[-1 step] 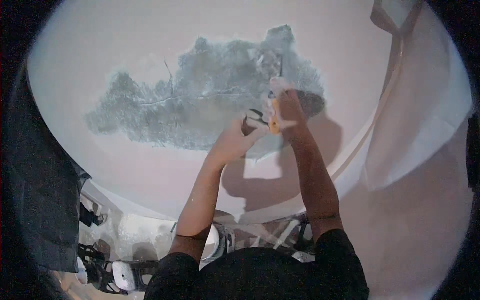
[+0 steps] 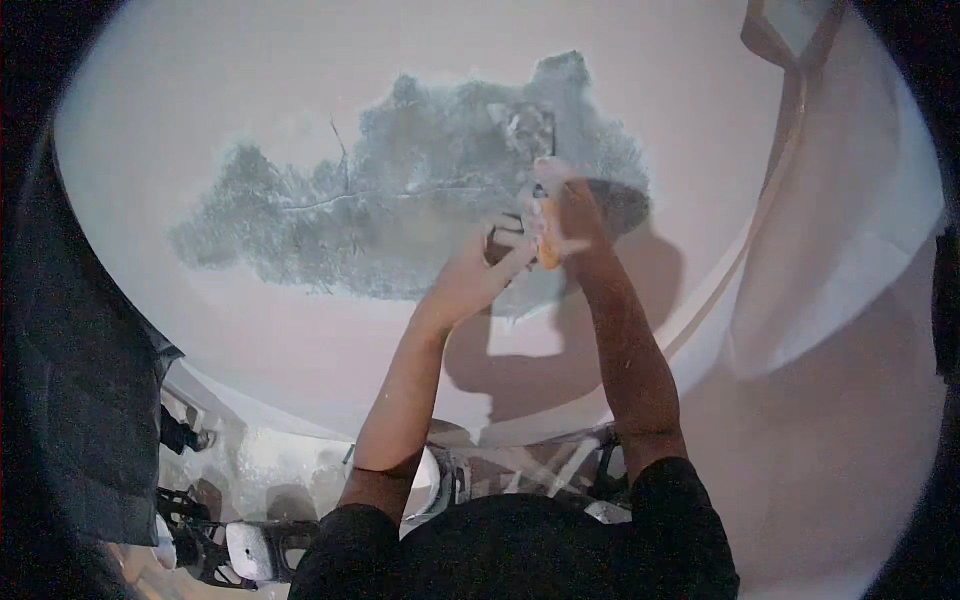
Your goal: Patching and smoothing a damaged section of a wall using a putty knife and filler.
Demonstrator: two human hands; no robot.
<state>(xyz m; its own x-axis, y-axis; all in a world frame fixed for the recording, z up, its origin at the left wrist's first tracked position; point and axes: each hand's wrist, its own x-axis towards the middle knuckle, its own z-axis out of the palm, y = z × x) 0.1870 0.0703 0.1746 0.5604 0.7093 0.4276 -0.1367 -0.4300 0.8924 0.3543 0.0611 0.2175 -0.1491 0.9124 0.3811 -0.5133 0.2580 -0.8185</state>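
Observation:
My right hand (image 2: pixel 575 215) is wrapped round the orange handle of a scraper (image 2: pixel 547 243). The scraper's broad blade points up and lies over a rough grey patch (image 2: pixel 430 130) on a pale wall (image 2: pixel 680 90). Beside the handle's lower end is my left hand (image 2: pixel 468 285), its thumb and fingers curled. Something dark shows between those fingers; whether it is an object or shadow I cannot make out. A thin crack (image 2: pixel 400 193) runs across the grey patch, left of both hands.
A white sheet-like covering (image 2: pixel 850 230) hangs at the right. Down at the lower left are a black-framed stool with a whitish top (image 2: pixel 250 552), a dark hanging cloth (image 2: pixel 80 400) and a person's shoe (image 2: pixel 203 440). A white bucket (image 2: pixel 425 480) stands beside my left arm.
The scraper blade has shifted slightly left across the grey patch, with my right hand moving along. My left hand's fingers have moved a little; its arm is nearly still.

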